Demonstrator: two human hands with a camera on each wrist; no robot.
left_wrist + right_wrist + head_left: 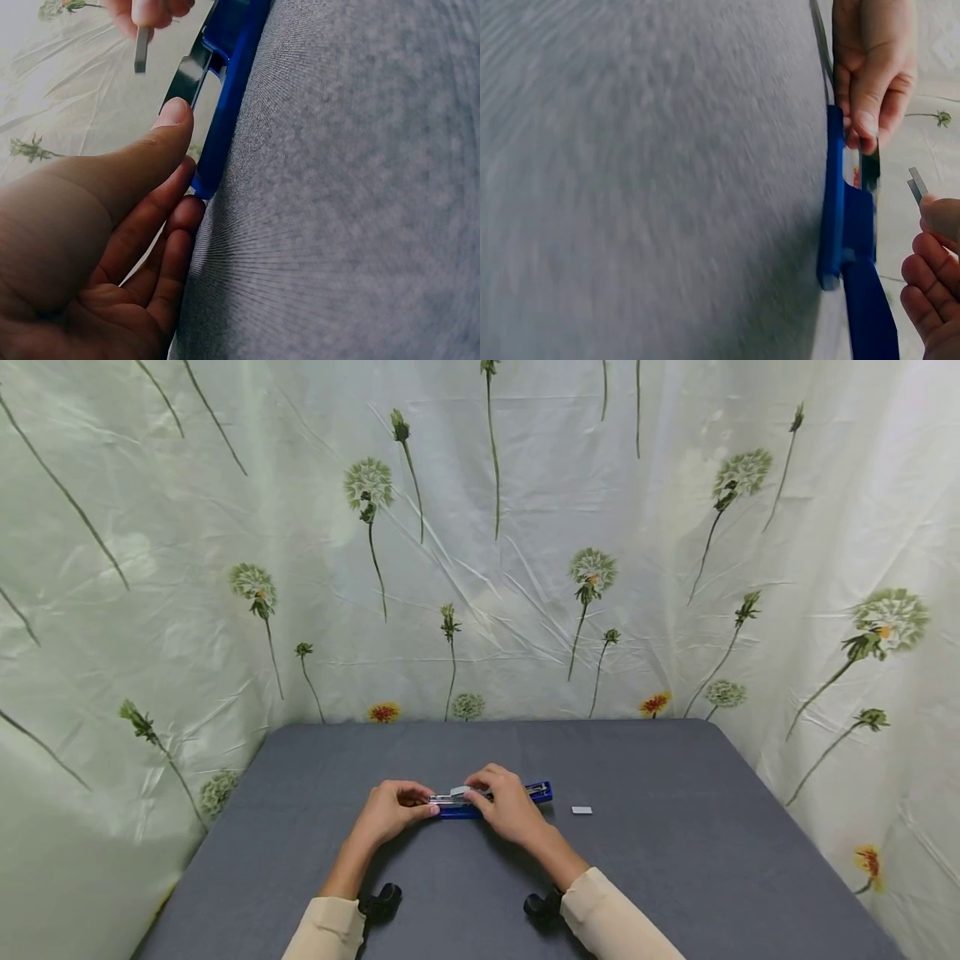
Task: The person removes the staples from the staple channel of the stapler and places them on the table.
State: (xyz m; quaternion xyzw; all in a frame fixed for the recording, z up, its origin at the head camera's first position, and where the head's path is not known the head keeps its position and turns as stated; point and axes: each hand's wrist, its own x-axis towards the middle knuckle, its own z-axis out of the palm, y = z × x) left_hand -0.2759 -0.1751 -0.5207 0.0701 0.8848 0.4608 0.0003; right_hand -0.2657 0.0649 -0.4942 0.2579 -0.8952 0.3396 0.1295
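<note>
A blue stapler (459, 814) lies across the dark cloth with its top arm (870, 315) swung back, so the metal magazine (184, 81) is exposed. My left hand (388, 810) grips the left end of the stapler, thumb on the magazine and fingertips by the end of the base (832, 202). Between thumb and fingers, my right hand (508, 803) pinches a short grey staple strip (460, 791). In the right wrist view that strip (916, 186) is held apart from the magazine, over its open side. Part of the stapler is hidden behind the right hand in the head view.
A second small pale strip (581, 811) lies on the table, right of the stapler. The grey tabletop (675, 877) reaches back to a white curtain (525, 635) with a dandelion print. Black straps with camera mounts sit on both wrists.
</note>
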